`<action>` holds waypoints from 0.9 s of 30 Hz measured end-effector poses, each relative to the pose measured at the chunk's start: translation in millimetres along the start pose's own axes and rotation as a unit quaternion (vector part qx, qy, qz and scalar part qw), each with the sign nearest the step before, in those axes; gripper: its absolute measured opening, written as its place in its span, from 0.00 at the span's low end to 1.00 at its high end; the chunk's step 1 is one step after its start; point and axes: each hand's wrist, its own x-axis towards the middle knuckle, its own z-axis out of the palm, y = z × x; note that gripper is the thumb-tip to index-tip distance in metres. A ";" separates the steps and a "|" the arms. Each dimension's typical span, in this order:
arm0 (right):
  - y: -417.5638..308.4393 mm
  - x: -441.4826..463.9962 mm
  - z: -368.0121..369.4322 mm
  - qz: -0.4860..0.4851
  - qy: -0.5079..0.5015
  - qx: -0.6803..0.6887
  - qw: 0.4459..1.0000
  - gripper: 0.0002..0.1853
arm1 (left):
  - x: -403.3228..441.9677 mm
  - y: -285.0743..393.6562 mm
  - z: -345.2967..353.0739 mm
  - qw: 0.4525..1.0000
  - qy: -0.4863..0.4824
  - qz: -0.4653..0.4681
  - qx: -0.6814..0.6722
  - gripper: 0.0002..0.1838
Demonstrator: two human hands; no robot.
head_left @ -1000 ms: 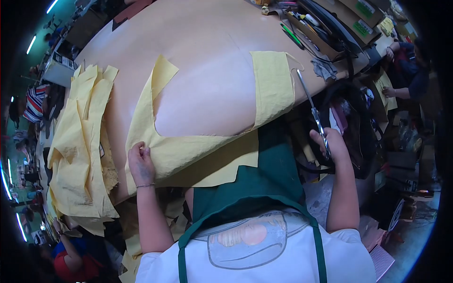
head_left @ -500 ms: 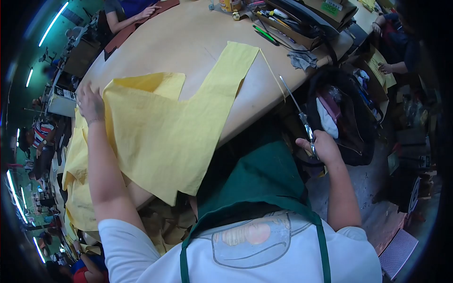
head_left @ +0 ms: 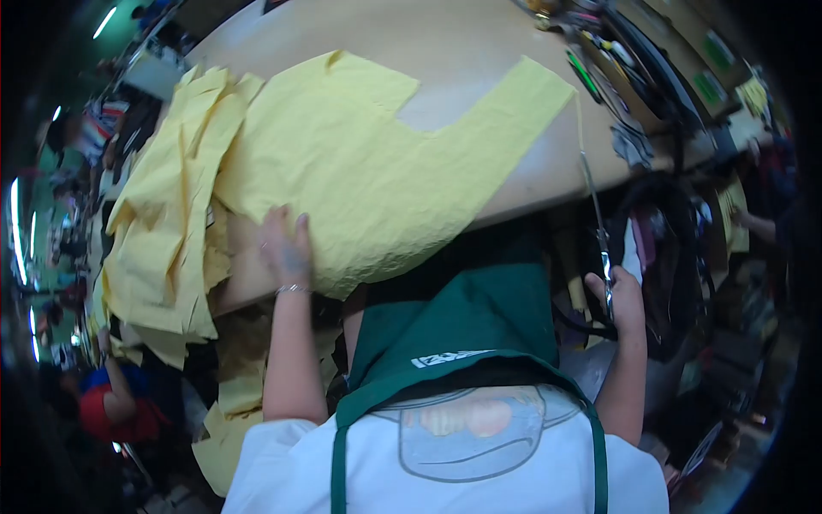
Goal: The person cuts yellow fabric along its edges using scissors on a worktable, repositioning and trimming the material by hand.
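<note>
While the right hand point(head_left: 628, 298) grips scissors point(head_left: 604, 244) at three o'clock, presumably held aside, the left hand point(head_left: 288, 252), fingers point(head_left: 276, 224) spread at nine, meets the yellow fabric piece point(head_left: 360, 171) at eleven on the counter point(head_left: 462, 34), apparently steadying it.

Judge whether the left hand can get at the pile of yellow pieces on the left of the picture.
Probably yes: the left hand is at the edge of the large yellow piece, with the pile of yellow pieces close by. Mostly bare tabletop lies between, and nothing appears to block the way.
</note>
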 end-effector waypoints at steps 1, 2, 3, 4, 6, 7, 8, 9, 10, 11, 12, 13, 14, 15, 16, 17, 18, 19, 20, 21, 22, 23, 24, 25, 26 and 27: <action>0.7 0.5 3.9 0.006 -0.001 0.007 1.000 0.34 | 6.1 14.7 3.5 0.997 0.025 0.039 -0.061 0.11; 0.0 0.6 6.7 0.017 0.000 0.017 1.000 0.34 | 14.4 21.6 8.1 0.996 0.022 0.046 -0.077 0.07; -4.6 -0.8 8.3 0.015 0.000 0.029 0.999 0.34 | 24.1 26.6 13.4 0.994 0.016 0.058 -0.096 0.06; -9.7 -5.4 9.1 0.017 0.000 0.040 0.999 0.34 | 35.7 32.4 16.3 0.991 0.010 0.101 -0.087 0.05; -11.5 -11.7 11.1 0.009 0.005 0.042 0.999 0.34 | 62.9 47.7 21.8 0.979 -0.007 0.189 -0.076 0.04; -9.7 -12.8 12.3 -0.002 0.010 0.033 0.999 0.34 | 84.6 43.3 27.4 0.962 -0.008 0.256 -0.093 0.04; -7.4 -14.8 12.2 -0.012 0.016 0.023 1.000 0.34 | 108.0 31.0 29.9 0.940 -0.010 0.321 -0.113 0.05; -7.1 -16.8 10.6 -0.003 0.006 0.021 1.000 0.33 | 128.7 25.9 22.0 0.947 -0.019 0.319 -0.045 0.05; -5.5 -18.4 10.1 0.028 -0.008 0.036 0.999 0.32 | 152.3 15.7 16.4 0.948 -0.027 0.317 0.021 0.06; -4.1 -22.1 10.5 -0.007 0.009 0.036 0.999 0.31 | 181.0 -19.0 27.4 0.969 -0.110 0.222 0.008 0.07; -1.5 -24.7 11.2 -0.043 0.024 0.035 0.998 0.31 | 182.5 -10.0 8.5 0.960 -0.097 0.206 0.165 0.08; 3.5 -25.3 12.4 -0.056 0.005 0.037 0.998 0.32 | 179.4 0.3 -13.0 0.926 -0.080 0.182 0.320 0.10; -1.6 -31.0 8.7 -0.035 -0.043 0.133 0.990 0.34 | 176.6 3.5 -6.2 0.942 -0.063 0.207 0.256 0.12; 6.8 -32.4 13.5 -0.036 -0.085 0.175 0.980 0.34 | 173.3 4.9 2.0 0.953 -0.047 0.230 0.192 0.13; 14.5 -33.8 19.8 -0.037 -0.127 0.218 0.967 0.34 | 169.7 6.0 8.7 0.959 -0.031 0.251 0.128 0.15; 16.1 -37.6 21.6 -0.038 -0.152 0.247 0.956 0.35 | 151.1 29.4 16.1 0.947 -0.087 0.309 0.020 0.18; 16.4 -41.9 24.1 -0.040 -0.177 0.276 0.944 0.35 | 122.6 67.6 24.2 0.918 -0.141 0.359 -0.089 0.20; 16.1 -46.2 25.7 -0.042 -0.201 0.302 0.931 0.35 | 101.1 106.4 21.4 0.910 -0.196 0.362 -0.049 0.24; 11.6 -51.4 25.3 -0.042 -0.225 0.326 0.917 0.35 | 84.1 137.8 18.2 0.899 -0.249 0.361 -0.009 0.29; 2.8 -57.1 24.1 -0.044 -0.249 0.347 0.903 0.34 | 77.2 153.5 31.3 0.892 -0.252 0.375 -0.005 0.32; -3.6 -60.8 22.9 -0.047 -0.272 0.367 0.888 0.34 | 76.9 165.0 46.3 0.886 -0.253 0.388 -0.002 0.36; -2.5 -61.8 28.8 -0.041 -0.299 0.349 0.887 0.34 | 77.3 172.7 54.6 0.882 -0.273 0.385 0.005 0.37; -1.2 -61.0 33.6 -0.065 -0.324 0.343 0.879 0.33 | 78.7 179.7 61.4 0.875 -0.294 0.385 0.013 0.38; -8.1 -60.5 35.6 -0.054 -0.337 0.334 0.879 0.33 | 78.7 184.7 65.5 0.867 -0.314 0.386 0.021 0.39; -14.4 -59.9 37.5 -0.042 -0.349 0.327 0.877 0.32 | 75.7 186.5 66.8 0.871 -0.316 0.375 0.019 0.40; -15.2 -60.0 38.8 -0.039 -0.342 0.341 0.875 0.32 | 71.4 186.4 65.6 0.875 -0.318 0.364 0.017 0.41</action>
